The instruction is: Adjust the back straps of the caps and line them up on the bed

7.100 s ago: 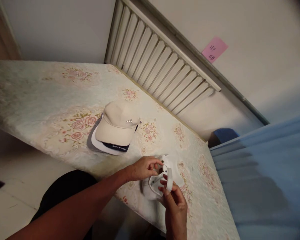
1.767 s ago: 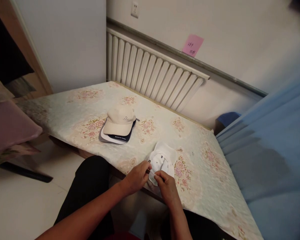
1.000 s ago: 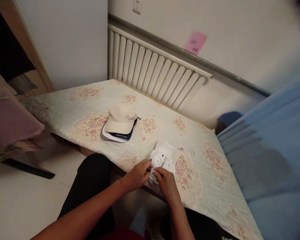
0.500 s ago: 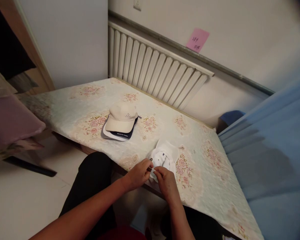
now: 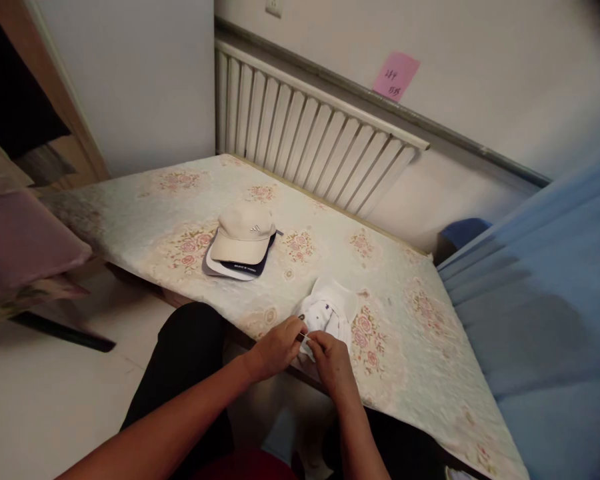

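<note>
Observed white cap (image 5: pixel 335 298) lying near the front edge of the floral cover (image 5: pixel 327 253), brim pointing away; found left hand (image 5: pixel 277 348) and right hand (image 5: pixel 335 363) almost meeting over the cap's near side, with thumbs and forefingers pinched on a thin white strip (image 5: pixel 306 337) between them, with hardly any gap; recorded beige cap (image 5: pixel 243 233) further left, well apart, atop navy brim (image 5: pixel 249 269) and white brim (image 5: pixel 223 268)
</note>
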`<state>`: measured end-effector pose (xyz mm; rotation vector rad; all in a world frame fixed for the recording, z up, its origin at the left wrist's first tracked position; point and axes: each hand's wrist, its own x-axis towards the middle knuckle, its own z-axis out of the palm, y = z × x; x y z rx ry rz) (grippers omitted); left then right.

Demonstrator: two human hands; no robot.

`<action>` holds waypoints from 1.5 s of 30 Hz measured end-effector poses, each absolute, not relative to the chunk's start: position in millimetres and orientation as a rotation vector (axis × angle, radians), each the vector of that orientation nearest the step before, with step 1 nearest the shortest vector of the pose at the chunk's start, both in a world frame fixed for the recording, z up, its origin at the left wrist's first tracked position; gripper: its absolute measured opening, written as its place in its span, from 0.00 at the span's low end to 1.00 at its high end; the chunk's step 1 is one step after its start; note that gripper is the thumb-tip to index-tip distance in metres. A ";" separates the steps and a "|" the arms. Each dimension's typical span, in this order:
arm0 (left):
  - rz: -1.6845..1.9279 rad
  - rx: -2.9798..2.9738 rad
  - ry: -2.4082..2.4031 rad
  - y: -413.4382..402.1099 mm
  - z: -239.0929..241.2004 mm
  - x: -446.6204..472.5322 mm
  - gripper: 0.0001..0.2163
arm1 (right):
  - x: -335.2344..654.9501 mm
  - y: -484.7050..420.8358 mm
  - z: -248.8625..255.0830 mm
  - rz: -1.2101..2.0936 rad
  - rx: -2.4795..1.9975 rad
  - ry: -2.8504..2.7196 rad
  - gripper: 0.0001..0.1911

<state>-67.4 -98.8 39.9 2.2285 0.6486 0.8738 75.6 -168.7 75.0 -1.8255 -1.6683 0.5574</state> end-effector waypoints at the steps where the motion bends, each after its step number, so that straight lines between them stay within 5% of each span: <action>1: 0.877 2.226 0.655 -98.8 39.8 -67.4 0.12 | 75.5 -168.7 75.0 0.551 -1.830 -1.670 0.13; 45: 0.691 1.512 0.689 -95.8 42.2 -68.0 0.06 | 66.1 -177.4 75.5 0.485 -2.019 -1.622 0.10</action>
